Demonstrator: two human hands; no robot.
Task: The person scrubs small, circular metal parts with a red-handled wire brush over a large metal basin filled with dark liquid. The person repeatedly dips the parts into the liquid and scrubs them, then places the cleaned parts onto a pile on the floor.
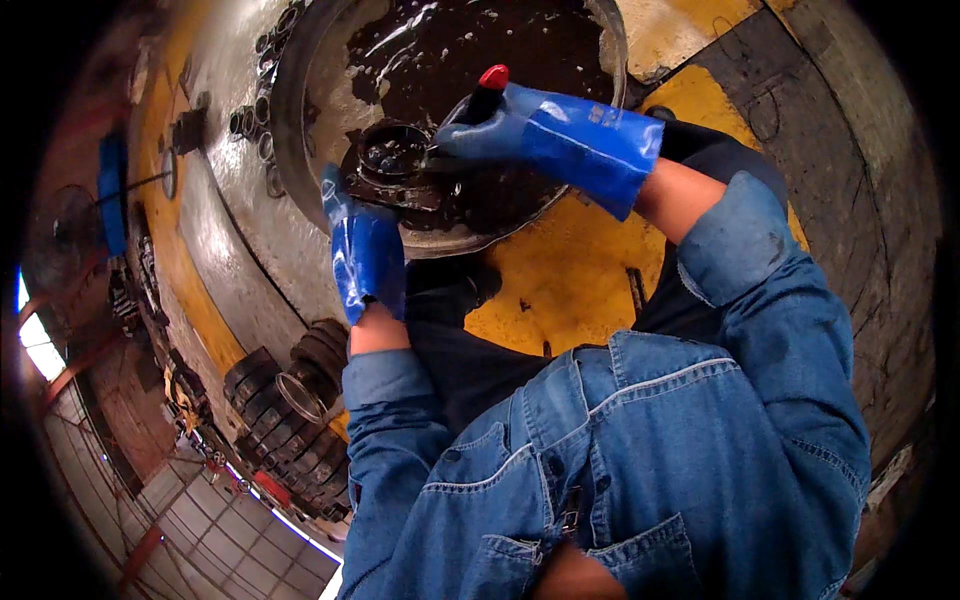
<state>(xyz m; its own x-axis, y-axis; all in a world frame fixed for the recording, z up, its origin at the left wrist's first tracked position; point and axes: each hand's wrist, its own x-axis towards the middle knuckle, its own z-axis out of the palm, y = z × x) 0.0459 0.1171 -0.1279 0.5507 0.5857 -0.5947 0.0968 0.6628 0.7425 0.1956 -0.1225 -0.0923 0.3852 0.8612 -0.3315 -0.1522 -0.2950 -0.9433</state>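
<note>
Blue denim jacket (640,450) nearest, sleeves rolled back from bare forearms, with dark trousers (470,355) below. Long blue gloves (590,140) on both hands. Right hand (485,135) closed around a dark tool (485,103), with a red end sticking up beside the thumb. Left hand (350,215) against the near-left edge of a dark, wet-looking, ring-shaped metal part (385,178) with a flat flange; impossible to tell whether gripping it or only touching. Part just inside the near-left rim of a wide, round metal basin (290,110), over dark, shiny liquid (540,50). Under and around the basin, a worn yellow-and-grey floor (545,265). Left of the basin, small metal rings (265,110) in a cluster; farther down the left side, a deeply grooved, black tyre-like object (270,420).
</note>
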